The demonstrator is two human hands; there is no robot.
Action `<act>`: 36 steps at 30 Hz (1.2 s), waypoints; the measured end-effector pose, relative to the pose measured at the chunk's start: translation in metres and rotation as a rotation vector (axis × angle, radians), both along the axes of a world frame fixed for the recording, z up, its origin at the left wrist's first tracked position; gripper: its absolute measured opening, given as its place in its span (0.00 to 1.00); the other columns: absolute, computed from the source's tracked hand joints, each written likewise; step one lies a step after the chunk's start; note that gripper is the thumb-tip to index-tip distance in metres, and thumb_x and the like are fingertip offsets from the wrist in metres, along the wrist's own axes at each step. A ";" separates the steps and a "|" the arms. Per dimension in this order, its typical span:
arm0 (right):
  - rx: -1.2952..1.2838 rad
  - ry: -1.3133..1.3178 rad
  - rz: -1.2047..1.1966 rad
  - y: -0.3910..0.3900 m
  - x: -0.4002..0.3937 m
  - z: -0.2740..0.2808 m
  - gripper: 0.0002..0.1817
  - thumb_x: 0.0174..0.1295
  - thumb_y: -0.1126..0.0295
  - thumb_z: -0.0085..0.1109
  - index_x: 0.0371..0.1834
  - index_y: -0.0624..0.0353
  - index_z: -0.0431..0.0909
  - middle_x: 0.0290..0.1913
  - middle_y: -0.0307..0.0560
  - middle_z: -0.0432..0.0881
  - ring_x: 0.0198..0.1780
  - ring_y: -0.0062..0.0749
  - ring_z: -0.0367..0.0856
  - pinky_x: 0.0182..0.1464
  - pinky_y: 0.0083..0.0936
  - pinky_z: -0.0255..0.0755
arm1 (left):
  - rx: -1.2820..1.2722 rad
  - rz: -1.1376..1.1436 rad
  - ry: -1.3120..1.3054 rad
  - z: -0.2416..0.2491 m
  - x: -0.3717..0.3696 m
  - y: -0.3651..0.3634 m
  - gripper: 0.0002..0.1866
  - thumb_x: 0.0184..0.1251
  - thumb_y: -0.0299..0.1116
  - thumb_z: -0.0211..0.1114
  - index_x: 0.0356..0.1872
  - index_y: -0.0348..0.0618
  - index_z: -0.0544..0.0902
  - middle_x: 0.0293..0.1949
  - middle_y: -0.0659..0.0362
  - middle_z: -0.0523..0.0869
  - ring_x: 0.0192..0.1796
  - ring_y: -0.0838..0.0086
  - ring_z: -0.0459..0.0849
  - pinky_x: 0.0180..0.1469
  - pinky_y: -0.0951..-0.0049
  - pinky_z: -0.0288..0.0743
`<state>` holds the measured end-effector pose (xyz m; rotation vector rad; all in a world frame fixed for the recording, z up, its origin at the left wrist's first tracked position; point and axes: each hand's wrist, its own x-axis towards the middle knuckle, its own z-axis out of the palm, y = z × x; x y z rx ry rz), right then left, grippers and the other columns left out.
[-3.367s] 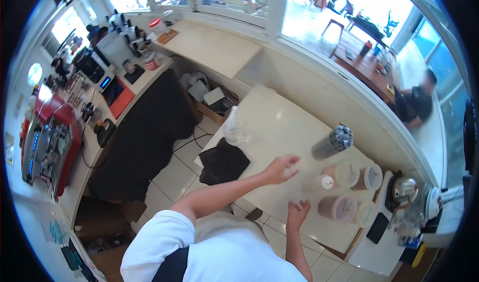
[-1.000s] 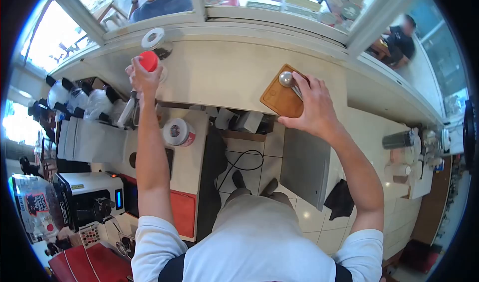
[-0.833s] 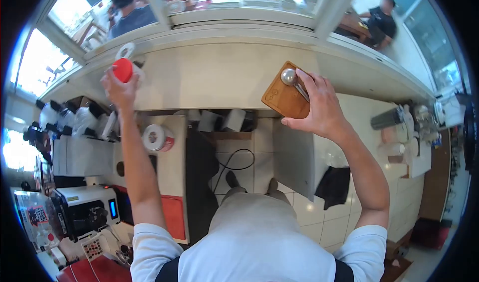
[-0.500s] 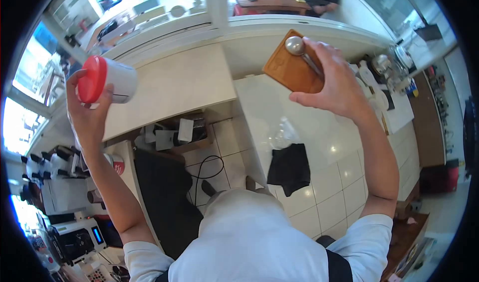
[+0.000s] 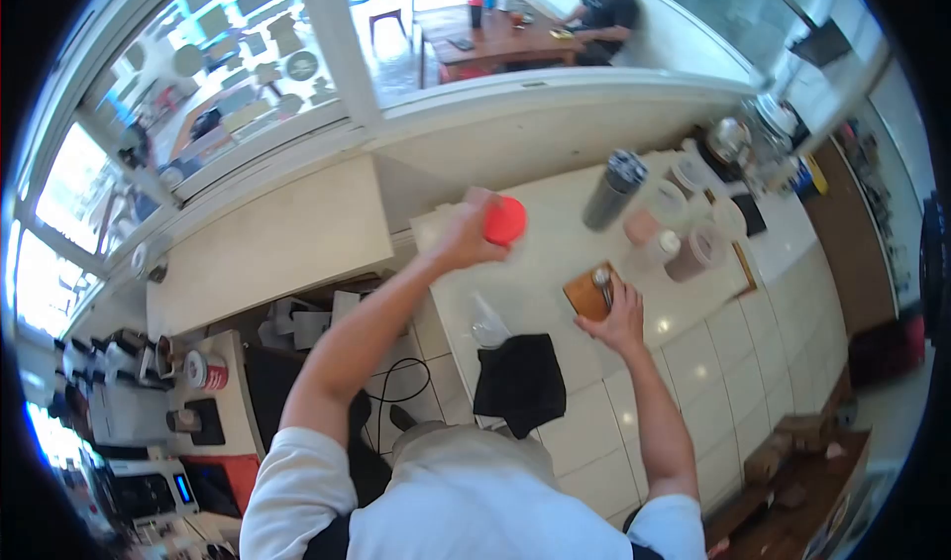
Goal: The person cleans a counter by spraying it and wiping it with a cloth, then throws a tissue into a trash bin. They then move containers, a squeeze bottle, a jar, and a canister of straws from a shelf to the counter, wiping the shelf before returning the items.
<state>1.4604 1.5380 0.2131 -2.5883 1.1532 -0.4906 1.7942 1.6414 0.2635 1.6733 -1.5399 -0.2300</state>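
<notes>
My left hand (image 5: 468, 233) grips the jar with the red lid (image 5: 504, 221) over the back left of the white counter (image 5: 555, 213); the jar's body is mostly hidden and blurred. Lower and to the right, my right hand (image 5: 620, 318) holds the small brown wooden board (image 5: 586, 300) together with a metal scoop (image 5: 601, 277), its round bowl over the board. In front of the jar lie a clear plastic item (image 5: 486, 324) and a black cloth (image 5: 520, 382).
A dark tumbler (image 5: 614, 192) and several plastic containers (image 5: 696, 251) stand at the back right. Farther left is a wooden-topped surface (image 5: 277, 238). Behind the window, a person (image 5: 606, 15) sits at a table.
The red-lidded jar has moved right with my left hand, over the white counter. My right hand has brought the board and scoop down toward the counter. The view has shifted, showing the tumbler and containers.
</notes>
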 end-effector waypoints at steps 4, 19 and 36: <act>0.159 -0.002 0.035 0.009 0.005 -0.067 0.61 0.36 0.50 0.82 0.75 0.55 0.58 0.62 0.63 0.69 0.63 0.61 0.66 0.67 0.49 0.61 | 0.043 -0.102 0.101 -0.066 -0.006 -0.021 0.38 0.37 0.37 0.80 0.54 0.37 0.74 0.53 0.42 0.75 0.57 0.45 0.75 0.62 0.53 0.72; 0.001 0.120 -0.050 0.009 0.027 -0.120 0.61 0.46 0.46 0.78 0.77 0.69 0.52 0.72 0.74 0.60 0.74 0.68 0.57 0.75 0.52 0.54 | 0.038 -0.050 0.252 -0.072 0.004 0.026 0.28 0.54 0.37 0.77 0.52 0.34 0.75 0.56 0.41 0.77 0.52 0.51 0.83 0.53 0.58 0.79; -0.457 -0.256 0.009 0.066 0.234 0.091 0.34 0.71 0.59 0.57 0.74 0.68 0.60 0.73 0.68 0.63 0.73 0.56 0.64 0.74 0.45 0.58 | -0.191 1.623 -0.042 0.072 0.406 0.520 0.33 0.54 0.49 0.76 0.57 0.44 0.75 0.61 0.46 0.72 0.68 0.50 0.69 0.64 0.53 0.69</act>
